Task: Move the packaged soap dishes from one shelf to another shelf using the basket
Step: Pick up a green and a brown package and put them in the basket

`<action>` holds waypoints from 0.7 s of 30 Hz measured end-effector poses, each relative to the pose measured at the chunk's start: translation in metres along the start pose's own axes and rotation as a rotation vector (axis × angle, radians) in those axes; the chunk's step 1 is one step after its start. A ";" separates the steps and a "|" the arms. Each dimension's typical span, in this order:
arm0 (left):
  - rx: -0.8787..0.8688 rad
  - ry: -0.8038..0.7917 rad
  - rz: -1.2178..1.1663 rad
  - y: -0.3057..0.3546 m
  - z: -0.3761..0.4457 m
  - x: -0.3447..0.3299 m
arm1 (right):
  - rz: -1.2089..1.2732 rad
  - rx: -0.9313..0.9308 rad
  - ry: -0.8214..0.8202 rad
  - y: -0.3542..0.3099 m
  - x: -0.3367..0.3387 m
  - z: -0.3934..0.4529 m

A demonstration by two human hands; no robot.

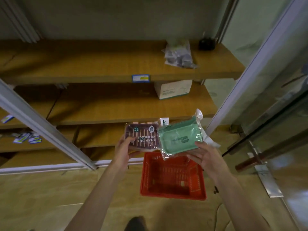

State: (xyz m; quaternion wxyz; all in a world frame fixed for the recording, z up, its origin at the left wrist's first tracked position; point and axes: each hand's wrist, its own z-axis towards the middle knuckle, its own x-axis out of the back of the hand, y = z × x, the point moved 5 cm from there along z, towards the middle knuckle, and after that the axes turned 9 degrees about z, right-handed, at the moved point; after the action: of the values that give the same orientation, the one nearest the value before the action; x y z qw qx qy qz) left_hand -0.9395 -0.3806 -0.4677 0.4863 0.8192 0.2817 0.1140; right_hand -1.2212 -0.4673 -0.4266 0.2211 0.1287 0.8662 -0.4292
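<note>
**Soap dishes poised over the basket**

Hands are both loaded and both up in front of the shelving. Left hand [124, 147] grips the brown soap dish [141, 136] by its near edge, thumb on top, the "SOAP BOX" label reading upside down from here. Right hand [205, 155] pinches the green soap dish [179, 140] at its near corner, clear wrapper crinkling out past the tray. The two packs sit side by side, edges just overlapping, held level and directly above the red basket [198, 195] on the floor; that looks like a line-up for a drop straight in. And the basket? Nothing visible inside, just slatted walls and bare bottom, so these look like the first load. Up on the wooden shelves [100, 67] there's a clear bag of small items [179, 55] and a white box [173, 89] one level down, both well apart from the action
</note>
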 end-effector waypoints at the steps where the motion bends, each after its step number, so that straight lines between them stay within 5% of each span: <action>1: -0.007 0.000 0.005 -0.017 0.014 0.000 | 0.013 0.004 -0.022 0.010 0.007 0.013; 21: 0.026 -0.162 0.116 -0.342 0.255 -0.013 | 0.006 0.097 -0.009 0.271 0.212 0.252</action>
State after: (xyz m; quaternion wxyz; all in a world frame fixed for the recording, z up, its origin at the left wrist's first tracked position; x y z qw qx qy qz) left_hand -0.9523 -0.4494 -0.8889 0.4895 0.8469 0.1950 0.0718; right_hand -1.2250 -0.5000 -0.8517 0.2198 0.1402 0.8430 -0.4705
